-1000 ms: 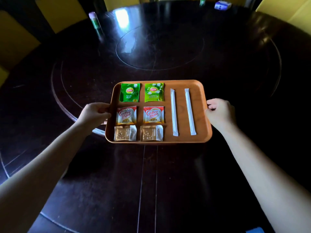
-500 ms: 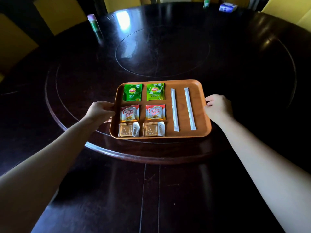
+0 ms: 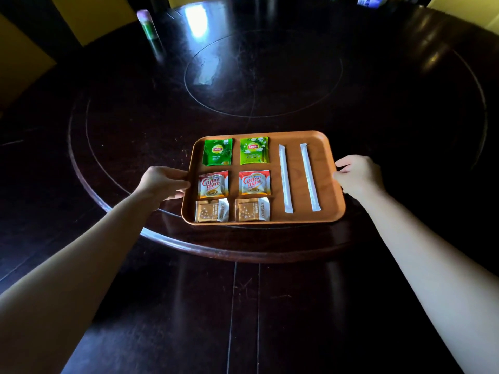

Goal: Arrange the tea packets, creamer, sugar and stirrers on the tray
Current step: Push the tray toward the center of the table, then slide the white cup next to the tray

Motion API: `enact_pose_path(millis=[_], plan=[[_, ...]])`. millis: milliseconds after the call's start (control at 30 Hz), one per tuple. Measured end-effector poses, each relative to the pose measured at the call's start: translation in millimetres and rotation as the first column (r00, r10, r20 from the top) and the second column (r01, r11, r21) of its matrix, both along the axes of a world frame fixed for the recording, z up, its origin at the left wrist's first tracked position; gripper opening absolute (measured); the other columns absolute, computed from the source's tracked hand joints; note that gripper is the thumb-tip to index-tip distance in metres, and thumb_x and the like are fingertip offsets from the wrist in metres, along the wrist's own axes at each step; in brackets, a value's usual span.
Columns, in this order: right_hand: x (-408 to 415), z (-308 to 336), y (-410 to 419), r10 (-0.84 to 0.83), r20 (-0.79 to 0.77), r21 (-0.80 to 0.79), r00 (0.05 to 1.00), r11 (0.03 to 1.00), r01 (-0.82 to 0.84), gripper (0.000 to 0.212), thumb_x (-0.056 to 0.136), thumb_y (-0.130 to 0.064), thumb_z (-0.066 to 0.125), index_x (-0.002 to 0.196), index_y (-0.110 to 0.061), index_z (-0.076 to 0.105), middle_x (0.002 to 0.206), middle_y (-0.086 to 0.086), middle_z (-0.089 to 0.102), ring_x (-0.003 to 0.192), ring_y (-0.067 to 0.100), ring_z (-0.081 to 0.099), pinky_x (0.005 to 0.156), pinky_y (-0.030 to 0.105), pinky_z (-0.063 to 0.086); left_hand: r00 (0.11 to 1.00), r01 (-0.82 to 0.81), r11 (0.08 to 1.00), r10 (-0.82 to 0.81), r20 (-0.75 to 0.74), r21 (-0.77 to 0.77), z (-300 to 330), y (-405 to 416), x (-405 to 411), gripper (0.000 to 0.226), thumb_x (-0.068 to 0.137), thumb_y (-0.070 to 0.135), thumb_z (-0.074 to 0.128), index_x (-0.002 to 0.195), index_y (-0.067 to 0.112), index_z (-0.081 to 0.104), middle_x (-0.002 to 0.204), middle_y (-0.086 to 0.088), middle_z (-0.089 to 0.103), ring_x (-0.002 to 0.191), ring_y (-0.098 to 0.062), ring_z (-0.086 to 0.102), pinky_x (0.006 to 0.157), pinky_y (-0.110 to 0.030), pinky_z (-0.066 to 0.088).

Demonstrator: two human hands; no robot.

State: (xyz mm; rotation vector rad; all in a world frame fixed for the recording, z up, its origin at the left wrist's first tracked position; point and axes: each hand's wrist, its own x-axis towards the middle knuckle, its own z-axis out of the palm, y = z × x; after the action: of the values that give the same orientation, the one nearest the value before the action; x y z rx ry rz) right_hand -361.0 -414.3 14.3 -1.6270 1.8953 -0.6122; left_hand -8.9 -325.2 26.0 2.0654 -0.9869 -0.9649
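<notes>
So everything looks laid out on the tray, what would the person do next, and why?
Probably let go. The tea packets, creamers, sugars and stirrers lie in neat rows on the tray, which sits on the turntable, with the left hand and right hand at its sides.

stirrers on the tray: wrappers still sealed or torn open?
Apparently sealed. Both stirrers lie flat on the tray in whole white paper sleeves, no stick showing at either end; seal detail is too small to confirm.

Dark round table carries an orange tray
</notes>
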Motion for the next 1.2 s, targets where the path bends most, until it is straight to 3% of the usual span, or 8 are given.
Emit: enact_pose_path(millis=[167,333,533,633,767,967,1100,1200], plan=[[1.6,6.7,1.7,-0.012,0.035,0.051,0.999,0.999,0.01,0.019,0.08,-0.002,0.059,0.098,-0.001,0.067,0.085,0.007,0.064,0.089,0.034,0.066,0.081,0.048,0.056,0.997,0.008,1.0,-0.008,-0.075,0.01,3.1,5.6,4.0,0.028,0.079,0.001,0.067,0.107,0.001,0.066,0.081,-0.011,0.068,0.053,-0.002,0.066,0.057,-0.013,0.055],[-7.9,21.5,18.4,0.083,0.082,0.145,0.993,0.985,-0.094,0.034,0.087,-0.016,0.055,0.12,-0.006,0.058,0.108,0.013,0.064,0.095,0.031,0.065,0.085,0.044,0.055,0.97,-0.023,1.0,0.017,-0.244,-0.021,11.6,30.2,2.7,0.028,0.086,0.012,0.062,0.113,0.005,0.061,0.085,-0.006,0.072,0.072,-0.009,0.07,0.075,-0.024,0.054],[10.2,35.7,97.7,0.163,-0.025,-0.15,0.986,0.975,-0.164,0.028,0.086,-0.01,0.056,0.113,-0.009,0.064,0.105,0.008,0.067,0.089,0.024,0.062,0.077,0.026,0.043,0.977,-0.162,0.973,0.134,-0.168,-0.167,10.2,94.6,-19.7,0.023,0.086,0.016,0.062,0.109,0.01,0.064,0.085,-0.006,0.069,0.068,-0.008,0.069,0.071,-0.026,0.053],[34.6,24.4,147.4,0.229,0.081,-0.224,0.97,0.953,-0.206,0.022,0.085,-0.005,0.057,0.104,-0.009,0.068,0.093,0.005,0.066,0.073,0.015,0.058,0.065,0.02,0.041,0.983,-0.172,0.96,0.182,0.028,-0.221,2.2,139.7,-34.3,0.017,0.08,0.026,0.065,0.097,0.024,0.069,0.087,-0.005,0.072,0.081,-0.019,0.069,0.077,-0.036,0.054],[73.0,-4.7,203.5,0.397,0.112,-0.336,0.911,0.878,-0.341,0.026,0.083,-0.016,0.049,0.098,-0.008,0.069,0.094,0.005,0.066,0.082,0.019,0.063,0.075,0.03,0.053,0.943,-0.205,0.923,0.276,0.188,-0.325,-6.7,203.7,-59.4,0.015,0.086,0.017,0.062,0.099,0.025,0.066,0.091,0.0,0.071,0.08,-0.009,0.067,0.071,-0.018,0.053],[113.7,-43.9,248.7,0.587,-0.213,-0.433,0.781,0.66,-0.614,0.034,0.085,-0.019,0.047,0.11,-0.009,0.067,0.114,0.011,0.065,0.11,0.027,0.058,0.093,0.042,0.047,0.78,-0.162,0.936,0.316,0.54,-0.313,-14.8,270.8,-34.4,0.033,0.086,0.032,0.048,0.109,0.014,0.064,0.107,-0.006,0.068,0.094,-0.024,0.064,0.083,-0.035,0.049],[121.7,-67.6,247.6,0.682,-0.393,-0.28,0.617,0.55,-0.787,0.044,0.086,-0.028,0.044,0.127,-0.014,0.055,0.138,0.015,0.05,0.132,0.03,0.039,0.103,0.052,0.039,0.638,-0.116,0.958,0.275,0.719,-0.264,-12.1,290.2,14.1,0.038,0.088,0.03,0.044,0.113,0.007,0.061,0.115,-0.015,0.064,0.107,-0.035,0.057,0.089,-0.042,0.046],[124.0,-78.2,239.2,0.731,-0.481,-0.137,0.484,0.482,-0.865,0.053,0.087,-0.04,0.039,0.135,-0.019,0.046,0.147,0.014,0.04,0.14,0.027,0.025,0.107,0.055,0.03,0.629,-0.125,0.975,0.22,0.746,-0.182,-18.2,298.3,55.5,0.048,0.087,0.032,0.04,0.123,0.003,0.053,0.125,-0.019,0.057,0.117,-0.035,0.051,0.098,-0.045,0.041]])
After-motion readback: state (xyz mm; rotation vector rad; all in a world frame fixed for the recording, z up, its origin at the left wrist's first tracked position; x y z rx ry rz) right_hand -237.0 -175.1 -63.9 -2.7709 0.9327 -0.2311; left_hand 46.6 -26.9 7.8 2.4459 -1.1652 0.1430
